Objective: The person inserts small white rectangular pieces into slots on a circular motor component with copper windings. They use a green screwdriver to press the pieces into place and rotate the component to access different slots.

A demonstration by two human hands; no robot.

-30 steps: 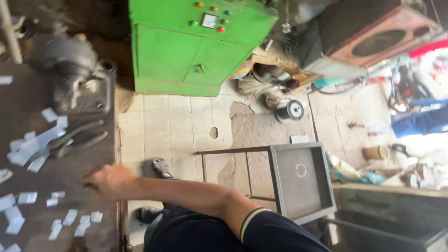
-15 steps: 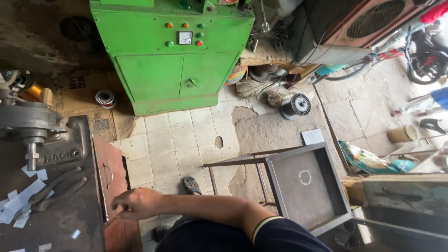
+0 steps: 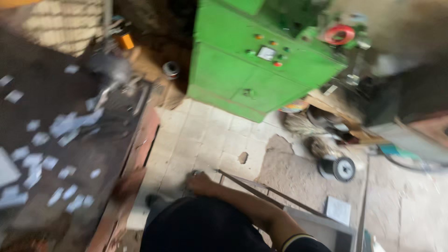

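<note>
Change: the view has swung left and blurred; the right hand (image 3: 199, 183) has drawn back from the workbench (image 3: 70, 154) edge toward the lap.
Right hand: knuckles up beside the metal frame (image 3: 261, 189); closed or open, cannot tell.
Left hand: out of view.
Blanks: pale metal pieces (image 3: 56, 144) scattered left of the hand, untouched.

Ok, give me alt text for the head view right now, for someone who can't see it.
Blurred downward view: the person's right hand reaches low, beside a dark workbench scattered with small pale metal pieces. Ahead on the tiled floor stands a green machine cabinet, a wire spool lying to its right.
</note>
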